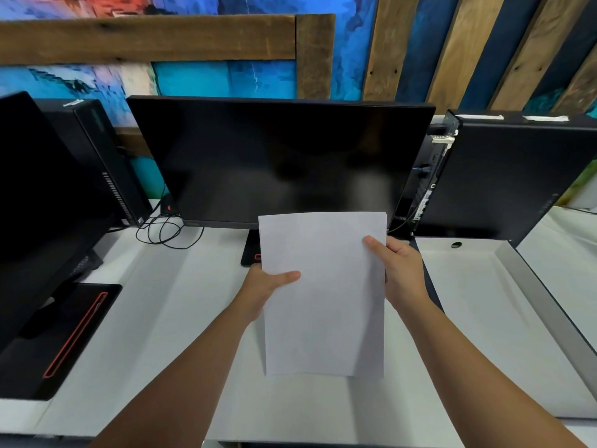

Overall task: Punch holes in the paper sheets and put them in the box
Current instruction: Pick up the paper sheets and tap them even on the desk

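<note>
The paper sheets [323,292] hang upright above the white surface [168,318], before the dark monitor [277,160]. Left hand [265,286] and right hand [400,270] pinch opposite edges, fingers closed, probably squaring the stack for punching.

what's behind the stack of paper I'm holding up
Behind the paper sheets, held by the left hand and right hand, are the monitor, its stand base and the white desk. The rest is covered.
</note>
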Tool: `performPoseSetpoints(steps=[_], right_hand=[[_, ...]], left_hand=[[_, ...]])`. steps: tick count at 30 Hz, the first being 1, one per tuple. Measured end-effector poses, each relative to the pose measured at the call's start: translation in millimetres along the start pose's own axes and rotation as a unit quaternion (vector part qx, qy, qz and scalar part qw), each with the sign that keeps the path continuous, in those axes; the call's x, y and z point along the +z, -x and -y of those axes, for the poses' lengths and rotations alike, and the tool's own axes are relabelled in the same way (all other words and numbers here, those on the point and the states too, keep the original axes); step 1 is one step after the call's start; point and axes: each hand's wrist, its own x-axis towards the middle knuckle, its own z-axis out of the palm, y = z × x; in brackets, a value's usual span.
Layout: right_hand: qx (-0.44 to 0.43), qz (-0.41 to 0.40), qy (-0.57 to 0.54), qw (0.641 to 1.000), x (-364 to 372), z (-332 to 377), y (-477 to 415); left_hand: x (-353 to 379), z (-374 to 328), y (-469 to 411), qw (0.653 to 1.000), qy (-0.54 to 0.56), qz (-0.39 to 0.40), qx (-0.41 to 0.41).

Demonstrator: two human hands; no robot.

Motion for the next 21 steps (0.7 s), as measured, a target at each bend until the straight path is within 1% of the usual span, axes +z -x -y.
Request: performPoseSetpoints(steps=[6, 11, 16, 21], right_hand=[[-0.001, -0.018, 0.000, 1.000, 1.5, 3.0, 2.2], [-0.024, -0.016, -0.013, 0.999, 3.4, 9.2, 4.8], [-0.067, 0.019, -0.005, 0.998, 2.9, 20.1, 5.4], [-0.075, 0.016, -0.008, 0.997, 6.1, 26.4, 7.6]], left_hand=[[1.7, -1.4, -1.1, 1.000, 0.000, 0.001, -0.007], [5.5, -10.5, -1.8, 0.999, -0.004, -0.027, 0.029], [6.4, -35.2, -4.8, 0.996, 0.019, -0.034, 0.080], [10.4, -43.1, -5.8, 0.996, 0.023, -0.027, 0.085]])
